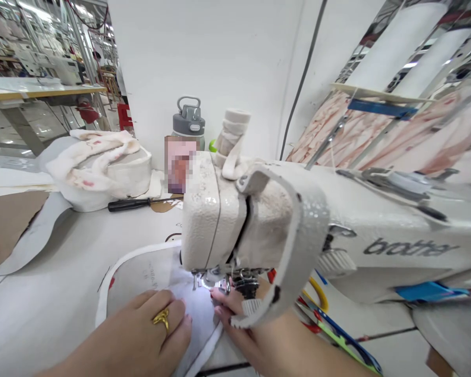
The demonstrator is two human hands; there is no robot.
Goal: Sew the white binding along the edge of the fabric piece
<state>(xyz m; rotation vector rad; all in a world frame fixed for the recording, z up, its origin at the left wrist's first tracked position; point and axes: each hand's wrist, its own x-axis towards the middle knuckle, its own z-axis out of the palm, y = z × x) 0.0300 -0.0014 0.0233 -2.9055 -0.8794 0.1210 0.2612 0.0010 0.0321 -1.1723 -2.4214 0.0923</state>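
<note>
A grey fabric panel (131, 277) with a curved white edging lies on the machine bed, and faint handwriting shows on it. Part of it is under the lit needle area of a white sewing machine (210, 225). My left hand (153, 327), with a gold ring, rests on the panel with bent fingers closed together on the cloth. My right hand (233, 309) is close to the right of the presser foot (198, 280), its thumb and fingers closed at the panel's edge. The machine's curved guard hides part of that hand.
A screwdriver (129, 204) lies behind the panel, near a bundle of white fabric (105, 167). A grey-lidded bottle (188, 120) stands against the partition. Coloured-handled scissors (337, 335) lie right of my right arm. Thread cones (396, 47) stand at upper right.
</note>
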